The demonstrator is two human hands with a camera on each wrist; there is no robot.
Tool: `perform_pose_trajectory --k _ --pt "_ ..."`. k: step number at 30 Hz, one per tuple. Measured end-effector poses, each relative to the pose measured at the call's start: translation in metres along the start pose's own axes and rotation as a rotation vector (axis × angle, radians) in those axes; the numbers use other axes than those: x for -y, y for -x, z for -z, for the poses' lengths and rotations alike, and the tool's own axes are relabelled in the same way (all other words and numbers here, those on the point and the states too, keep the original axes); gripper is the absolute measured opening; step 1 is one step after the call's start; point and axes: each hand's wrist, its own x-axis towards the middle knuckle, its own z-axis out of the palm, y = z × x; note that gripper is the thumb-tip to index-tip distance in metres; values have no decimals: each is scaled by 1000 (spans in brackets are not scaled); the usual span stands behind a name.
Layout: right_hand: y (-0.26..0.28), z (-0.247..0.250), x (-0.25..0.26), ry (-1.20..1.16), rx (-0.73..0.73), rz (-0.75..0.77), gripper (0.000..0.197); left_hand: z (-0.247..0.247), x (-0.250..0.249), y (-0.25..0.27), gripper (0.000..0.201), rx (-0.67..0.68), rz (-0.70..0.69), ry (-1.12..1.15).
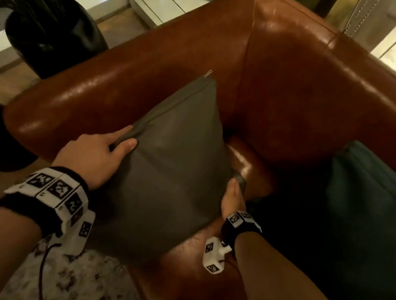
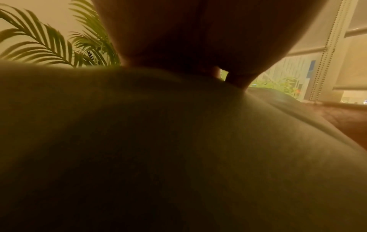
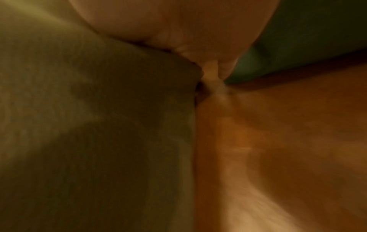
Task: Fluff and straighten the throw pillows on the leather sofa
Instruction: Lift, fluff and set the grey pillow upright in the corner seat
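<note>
The grey pillow [image 1: 170,171] stands between both hands in the corner of the leather sofa [image 1: 291,92], the left hand [image 1: 92,156] and the right hand [image 1: 232,199] each pinching one edge, so an uneven squeeze could leave it tilted.

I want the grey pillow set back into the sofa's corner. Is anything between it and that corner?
Nothing visible. The grey pillow, gripped by the left hand and right hand, has bare leather behind it at the sofa corner. The teal pillow lies off to the right.
</note>
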Motion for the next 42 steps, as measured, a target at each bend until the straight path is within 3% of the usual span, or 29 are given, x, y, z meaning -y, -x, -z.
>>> perform_pose_trajectory --k 4,8,12,14,16,18,21,26,29,31,32,34,36,38,40,42 --pt "-11 9 19 23 -95 24 55 2 4 2 49 -75 47 166" --pt "-16 19 19 57 -44 -164 62 0 18 9 44 -185 75 375" --pt "-1 25 49 67 -3 -212 69 4 31 14 39 -305 54 516" --pt "10 32 82 94 -111 -64 63 9 29 14 40 -298 41 485" --pt "35 37 123 95 -200 271 55 12 20 13 42 -255 32 396" --pt "60 34 161 45 -141 518 54 11 6 14 44 -210 4 301" --pt "72 24 202 137 -82 551 53 6 -10 18 46 -144 -56 212" --pt "60 46 211 224 -197 556 41 10 -21 18 45 -151 -139 181" --pt "58 58 215 230 -349 472 41 6 -26 15 46 -140 -242 250" --pt "69 55 220 363 -412 637 47 -3 -18 19 52 -177 -243 216" --pt "79 45 219 502 -368 822 48 -10 -12 22 56 -189 -230 146" --pt "98 14 207 853 -140 1210 49 -28 3 29 63 -228 -213 -14" --pt "100 -13 190 1177 62 1380 53 -42 22 32 67 -288 -164 -96" --pt "80 -13 185 1313 67 1381 56 -45 50 32 68 -339 -47 -83" --pt "56 2 191 1332 -63 1321 60 -47 87 35 65 -392 70 -97" --pt "34 22 202 1322 -189 1174 61 -48 127 44 66 -292 246 -46"
